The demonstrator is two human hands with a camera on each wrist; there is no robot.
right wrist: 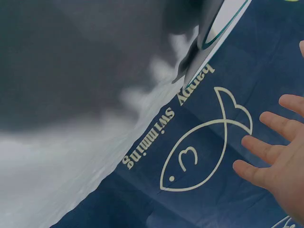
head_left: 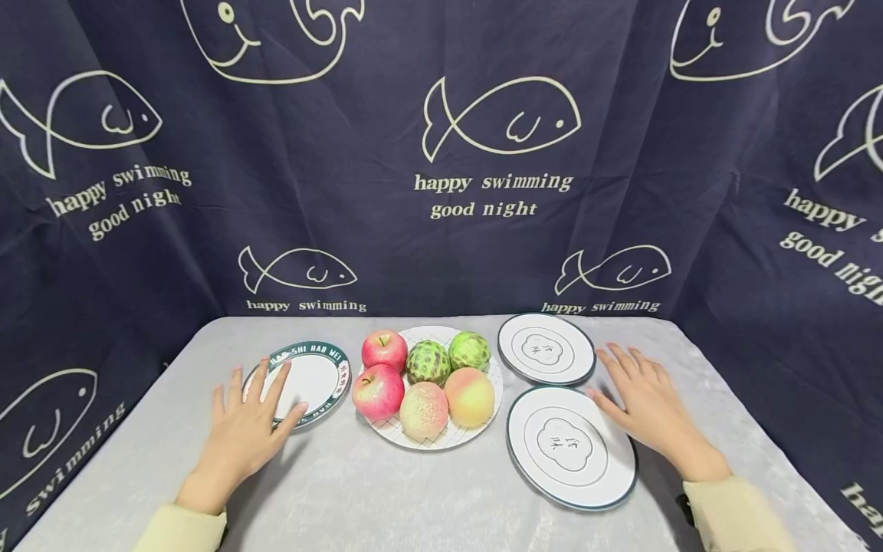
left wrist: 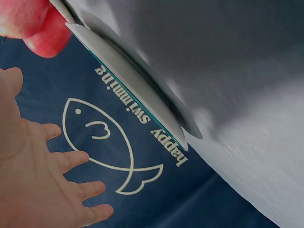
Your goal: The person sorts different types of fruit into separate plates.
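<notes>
My left hand [head_left: 244, 425] is held with its fingers spread, overlapping the near left side of a green-rimmed plate [head_left: 313, 387] in the head view. Nothing is in its grasp. On the other side, my right hand [head_left: 648, 402] has straight, spread fingers beside two white plates with dark rims, a far plate [head_left: 545, 349] and a near plate [head_left: 572, 447]. Between the hands, a checked white plate [head_left: 462, 435] carries two red apples [head_left: 379, 392], two green bumpy custard apples [head_left: 428, 362] and two peaches [head_left: 470, 396]. Both wrist views show the palms holding nothing.
A light grey cloth [head_left: 441, 498] covers the table. Behind it and along both sides hangs a dark blue curtain [head_left: 386, 253] printed with fish outlines and lettering. The two right plates lie close together, one behind the other.
</notes>
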